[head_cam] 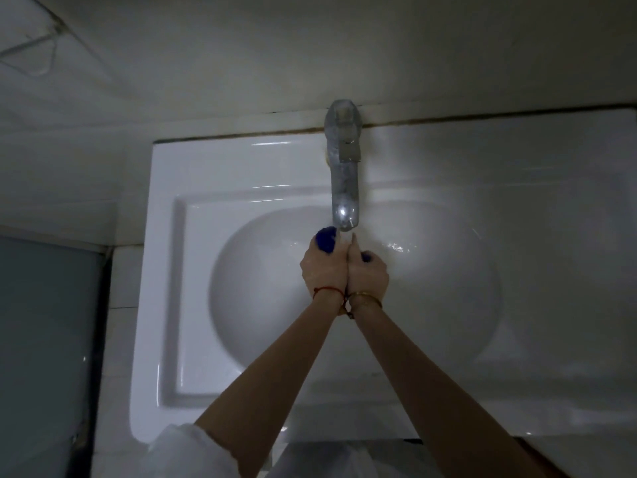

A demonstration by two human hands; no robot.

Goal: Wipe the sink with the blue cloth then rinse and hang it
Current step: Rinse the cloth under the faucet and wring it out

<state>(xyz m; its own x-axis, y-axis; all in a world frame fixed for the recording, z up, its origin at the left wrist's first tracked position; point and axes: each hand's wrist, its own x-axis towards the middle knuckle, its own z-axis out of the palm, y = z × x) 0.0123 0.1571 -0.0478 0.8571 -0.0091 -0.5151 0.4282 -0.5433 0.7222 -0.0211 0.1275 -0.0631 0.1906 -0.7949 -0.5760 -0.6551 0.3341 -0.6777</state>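
Note:
The blue cloth point(326, 239) is bunched up between both my hands, just under the spout of the metal faucet point(343, 174). Only two small blue bits show, one above my left hand and one beside my right. My left hand point(322, 267) and my right hand point(367, 274) are pressed side by side over the white sink point(193, 277), both closed around the cloth. Most of the cloth is hidden inside the fists. A thin stream of water seems to fall from the spout onto them.
The wall runs close behind the faucet. A wire hanger point(32, 53) hangs on the wall at the upper left. A grey-green panel point(44, 339) stands left of the sink. The basin rim extends wide to the right.

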